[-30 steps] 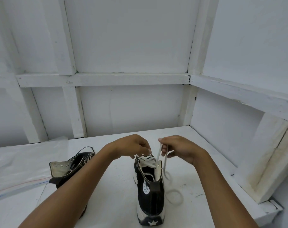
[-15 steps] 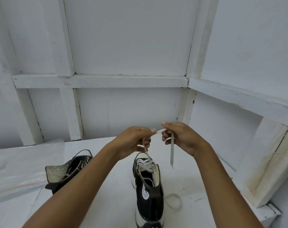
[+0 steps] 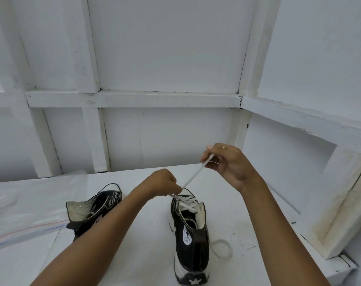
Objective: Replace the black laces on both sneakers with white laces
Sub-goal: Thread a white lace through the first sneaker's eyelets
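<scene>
A white table (image 3: 134, 250) stands in the corner of a white-painted room with wooden framing, seen from above by the person working at it. At the far left a sheet of clear plastic (image 3: 31, 205) lies on the table. Beside it a black high-top sneaker (image 3: 93, 209) lies tipped onto its side, its pale lining and a row of metal eyelets facing up. Part of it is hidden behind the left forearm, which reaches in from the lower edge. The left hand (image 3: 163, 182) has its fingers curled, pinching a white lace (image 3: 193, 176) right where it leaves the front of a second sneaker (image 3: 188, 236). This second shoe stands upright near the middle of the table, heel toward the viewer, with white lacing crossed over its tongue. From the left hand the lace runs taut, up and to the right, to the right hand (image 3: 227, 164), which is raised above the table and pinches the lace's upper part between thumb and fingers. To the right of the upright shoe, the lace's other end (image 3: 220, 248) lies on the table in a loose loop
</scene>
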The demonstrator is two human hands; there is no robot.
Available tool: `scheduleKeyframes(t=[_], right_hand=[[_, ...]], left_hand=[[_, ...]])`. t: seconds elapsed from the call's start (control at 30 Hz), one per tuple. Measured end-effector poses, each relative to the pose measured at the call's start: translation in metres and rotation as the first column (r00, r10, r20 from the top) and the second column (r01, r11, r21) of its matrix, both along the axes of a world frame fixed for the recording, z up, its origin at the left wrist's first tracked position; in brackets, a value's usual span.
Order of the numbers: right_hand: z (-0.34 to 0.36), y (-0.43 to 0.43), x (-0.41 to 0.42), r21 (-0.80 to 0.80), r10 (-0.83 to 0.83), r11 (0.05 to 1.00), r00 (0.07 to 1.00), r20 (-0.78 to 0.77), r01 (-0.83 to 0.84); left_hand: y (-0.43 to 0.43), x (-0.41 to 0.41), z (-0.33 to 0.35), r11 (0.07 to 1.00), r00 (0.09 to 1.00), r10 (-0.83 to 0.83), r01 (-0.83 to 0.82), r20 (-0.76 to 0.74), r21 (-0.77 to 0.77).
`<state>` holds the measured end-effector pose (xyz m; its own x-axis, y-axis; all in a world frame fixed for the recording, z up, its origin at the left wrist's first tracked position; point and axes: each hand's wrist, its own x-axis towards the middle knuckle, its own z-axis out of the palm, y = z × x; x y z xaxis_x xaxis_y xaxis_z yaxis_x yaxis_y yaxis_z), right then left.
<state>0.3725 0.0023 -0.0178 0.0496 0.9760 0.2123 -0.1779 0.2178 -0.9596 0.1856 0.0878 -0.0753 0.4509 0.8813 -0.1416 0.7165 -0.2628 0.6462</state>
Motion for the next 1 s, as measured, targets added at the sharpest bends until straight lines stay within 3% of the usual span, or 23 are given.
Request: scheduleKeyframes(t=[0.1, 0.3, 0.47, 0.73, 1.0], right_hand=[[-0.002, -0.001, -0.002, -0.002, 0.022, 1.0, 0.999, 0.023, -0.022], [-0.013, -0.007, 0.001, -0.2, 0.21, 0.97, 0.887, 0.41, -0.138], [-0.014, -0.012, -0.005, -0.286, 0.274, 0.949, 0.787, 0.553, -0.13], [-0.017, -0.009, -0.028, -0.381, 0.3, 0.924, 0.551, 0.779, 0.035], [-0.02, -0.011, -0.046, -0.39, 0.312, 0.917, 0.462, 0.83, 0.082]], left_hand=[[0.002, -0.003, 0.002, 0.998, 0.996, -0.061, 0.06, -0.064, -0.01], [-0.008, -0.019, 0.023, 0.986, 0.985, -0.169, 0.169, -0.025, -0.006], [-0.027, -0.031, 0.038, 0.925, 0.945, -0.325, 0.312, -0.027, -0.219], [-0.036, -0.037, 0.033, 0.922, 0.965, -0.26, 0.255, 0.023, -0.292], [-0.039, -0.039, 0.031, 0.921, 0.971, -0.231, 0.236, 0.053, -0.311]])
